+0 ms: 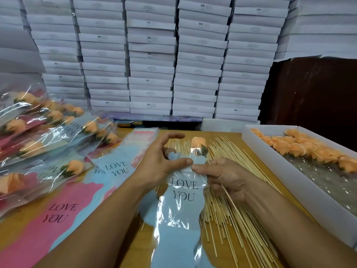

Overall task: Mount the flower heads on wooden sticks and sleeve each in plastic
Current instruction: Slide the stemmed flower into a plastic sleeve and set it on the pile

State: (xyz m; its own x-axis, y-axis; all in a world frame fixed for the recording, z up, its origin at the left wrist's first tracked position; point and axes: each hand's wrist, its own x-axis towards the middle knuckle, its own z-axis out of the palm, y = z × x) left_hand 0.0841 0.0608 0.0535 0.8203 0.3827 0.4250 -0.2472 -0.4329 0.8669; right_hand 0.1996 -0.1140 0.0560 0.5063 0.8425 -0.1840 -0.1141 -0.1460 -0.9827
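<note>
The top edge of a blue plastic sleeve printed "LOVE YOU" is pinched between thumb and forefinger of the left hand, the other fingers arched loosely above. The same edge is pinched by the right hand, in which a wooden stick is also gripped; an orange flower head is carried at the stick's far end, just above the sleeve mouth. A spread of loose sticks is lain beneath on the table. Finished sleeved flowers are heaped at left, and flower heads are held in a white box at right.

Stacked boxes behind, tray right, sleeved roses left.
</note>
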